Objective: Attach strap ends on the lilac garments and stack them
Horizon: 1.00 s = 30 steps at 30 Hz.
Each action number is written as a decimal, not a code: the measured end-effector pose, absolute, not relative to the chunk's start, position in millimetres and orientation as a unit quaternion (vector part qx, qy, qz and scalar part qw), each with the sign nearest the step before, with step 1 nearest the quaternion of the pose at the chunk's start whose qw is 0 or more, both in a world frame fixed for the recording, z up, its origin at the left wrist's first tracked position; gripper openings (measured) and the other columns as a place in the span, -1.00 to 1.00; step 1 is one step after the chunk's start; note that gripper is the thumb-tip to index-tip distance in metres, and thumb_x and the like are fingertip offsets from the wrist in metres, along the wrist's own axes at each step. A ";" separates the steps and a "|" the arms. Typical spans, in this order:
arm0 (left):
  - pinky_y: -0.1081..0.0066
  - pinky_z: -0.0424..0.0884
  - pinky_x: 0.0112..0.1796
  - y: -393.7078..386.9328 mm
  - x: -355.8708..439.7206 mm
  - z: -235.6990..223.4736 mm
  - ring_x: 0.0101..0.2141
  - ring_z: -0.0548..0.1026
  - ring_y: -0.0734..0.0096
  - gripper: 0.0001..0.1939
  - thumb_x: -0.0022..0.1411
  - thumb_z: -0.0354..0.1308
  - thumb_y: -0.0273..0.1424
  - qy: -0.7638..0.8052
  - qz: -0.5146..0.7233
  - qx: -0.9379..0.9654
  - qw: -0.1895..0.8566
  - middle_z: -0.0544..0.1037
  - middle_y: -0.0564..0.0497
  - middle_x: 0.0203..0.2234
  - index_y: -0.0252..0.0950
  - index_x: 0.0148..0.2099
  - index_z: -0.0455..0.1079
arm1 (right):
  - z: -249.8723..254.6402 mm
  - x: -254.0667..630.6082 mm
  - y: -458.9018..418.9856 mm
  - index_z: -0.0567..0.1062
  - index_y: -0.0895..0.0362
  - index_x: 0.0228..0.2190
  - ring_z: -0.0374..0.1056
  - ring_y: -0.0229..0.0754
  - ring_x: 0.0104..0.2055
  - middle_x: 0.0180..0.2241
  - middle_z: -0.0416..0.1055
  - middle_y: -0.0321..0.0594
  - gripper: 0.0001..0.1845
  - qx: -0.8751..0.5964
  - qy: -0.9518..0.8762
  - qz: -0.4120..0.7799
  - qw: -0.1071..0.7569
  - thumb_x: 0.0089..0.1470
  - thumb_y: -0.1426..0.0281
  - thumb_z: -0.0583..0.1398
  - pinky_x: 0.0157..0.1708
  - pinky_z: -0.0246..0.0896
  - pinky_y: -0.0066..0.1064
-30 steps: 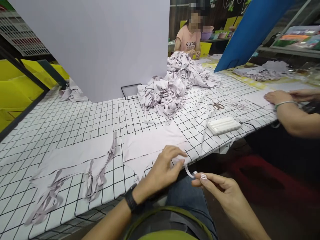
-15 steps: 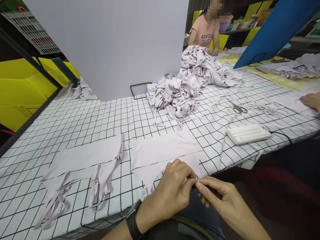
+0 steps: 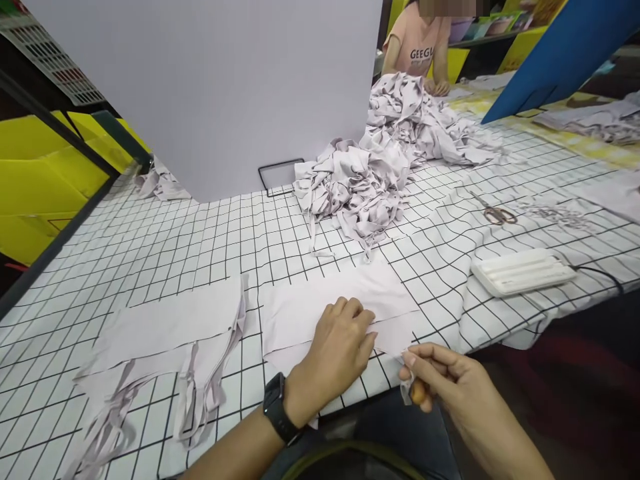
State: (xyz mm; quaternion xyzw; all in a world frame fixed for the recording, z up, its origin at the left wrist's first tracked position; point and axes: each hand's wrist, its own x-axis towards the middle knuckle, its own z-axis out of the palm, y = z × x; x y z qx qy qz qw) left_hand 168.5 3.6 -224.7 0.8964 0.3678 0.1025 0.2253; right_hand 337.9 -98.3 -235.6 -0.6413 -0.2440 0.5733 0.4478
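Fabric piece (image 3: 300, 317), lower centre | likely light, limp, easily creased; best gripped by its strap (image 3: 406, 392) | left hand (image 3: 340, 340) resting on it, right hand (image 3: 443, 380) apart, pinching strap

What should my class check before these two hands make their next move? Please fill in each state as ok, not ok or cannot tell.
1. Left hand rests on the nearer cloth piece: ok.
2. Right hand has a pale strip between thumb and fingers: ok.
3. Any small fitting in the right hand's fingertips is properly seated: cannot tell, the fingers hide the spot.
4. Second cloth piece, to the left, lies apart from the first: ok, a gap shows.
5. That second piece's straps lie straight and separate: not ok, they are bunched.
6. Scissors are away from both hands: ok, beyond the white device.
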 end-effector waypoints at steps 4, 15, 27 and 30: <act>0.21 0.42 -0.24 16.2 177.4 -230.3 -0.22 0.43 0.18 -0.83 0.37 0.05 -0.54 0.357 0.069 0.916 0.167 0.50 -0.09 -0.25 -0.31 -0.27 0.44 | -234.4 336.3 -85.0 0.60 0.17 -0.47 0.32 -0.30 -0.56 -0.49 0.51 -0.21 -0.55 -0.628 -0.223 0.586 0.462 -0.09 0.02 0.44 -0.58 0.26 -0.49; 0.26 0.26 -0.27 20.5 173.9 -248.8 -0.31 0.44 0.33 -0.86 0.29 0.13 -0.58 0.365 0.257 0.861 0.244 0.53 0.03 -0.36 -0.28 -0.30 0.43 | -240.2 322.0 -48.4 0.47 0.14 -0.64 0.02 -0.39 -0.68 -0.75 0.20 -0.40 -0.49 -0.667 -0.216 0.544 0.461 -0.14 -0.03 0.42 -0.68 -0.07 -0.53; 0.25 0.21 -0.26 18.6 178.4 -246.4 -0.33 0.31 0.33 -0.78 0.36 0.02 -0.61 0.309 0.267 0.903 0.135 0.44 0.02 -0.41 -0.33 -0.36 0.35 | -233.2 323.3 -34.7 0.44 0.14 -0.67 0.03 -0.39 -0.67 -0.73 0.20 -0.39 -0.47 -0.644 -0.193 0.566 0.477 -0.21 -0.01 0.46 -0.66 -0.05 -0.52; 0.24 0.21 -0.25 18.3 177.7 -246.1 -0.32 0.30 0.33 -0.79 0.35 0.03 -0.61 0.306 0.260 0.908 0.121 0.42 0.02 -0.41 -0.32 -0.36 0.33 | -234.3 323.6 -35.4 0.43 0.14 -0.68 0.00 -0.39 -0.67 -0.74 0.17 -0.40 -0.48 -0.647 -0.213 0.564 0.467 -0.18 0.00 0.44 -0.66 -0.09 -0.52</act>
